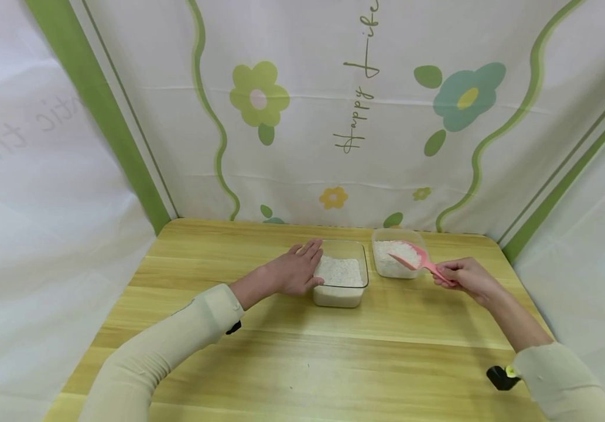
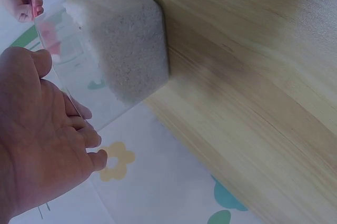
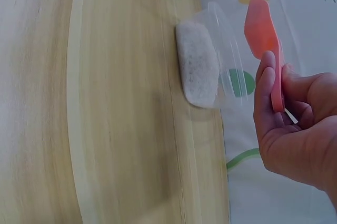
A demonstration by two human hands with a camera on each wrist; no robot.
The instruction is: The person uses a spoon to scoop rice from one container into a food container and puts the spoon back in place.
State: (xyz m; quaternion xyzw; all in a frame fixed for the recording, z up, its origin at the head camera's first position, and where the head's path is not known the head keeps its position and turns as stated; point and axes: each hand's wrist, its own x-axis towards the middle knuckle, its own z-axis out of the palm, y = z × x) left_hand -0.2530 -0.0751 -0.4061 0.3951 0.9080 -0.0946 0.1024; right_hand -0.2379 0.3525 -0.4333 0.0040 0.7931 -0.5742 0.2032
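My right hand (image 1: 465,276) grips the handle of a pink scoop (image 1: 424,262), thumb pressed along it. White, grainy stuff (image 1: 406,253) fills the scoop's bowl, which is held above a clear plastic tub (image 1: 381,268) with more of the same inside. To the left stands a clear glass container (image 1: 340,298), partly filled with similar white grains (image 2: 126,50). My left hand (image 1: 297,271) touches that container's left side and rim, its fingers loosely extended. In the right wrist view the scoop (image 3: 258,29) appears from outside, so its load is hidden there.
Both containers stand on a wood-grain table (image 1: 302,351), toward its back edge. A white curtain (image 1: 302,164) printed with flowers hangs right behind, and more white sheeting (image 1: 60,234) closes off the sides. Some tiny specks lie on the table's front part.
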